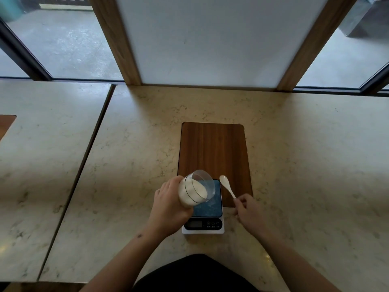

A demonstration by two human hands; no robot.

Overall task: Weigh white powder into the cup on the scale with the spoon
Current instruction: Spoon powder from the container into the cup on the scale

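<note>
A clear cup partly filled with white powder is tilted on its side, mouth toward the upper right, above the scale. My left hand grips the cup from its base side. The scale has a blue-grey platform and a white body with a dark display at its front; its platform is partly hidden by the cup. My right hand pinches the handle end of a white spoon, whose bowl points up and away, just right of the cup's mouth. The spoon's bowl looks empty.
A dark wooden board lies flat in the marble table behind the scale. A second table stands to the left across a narrow gap. A white panel with wooden posts rises at the table's far edge.
</note>
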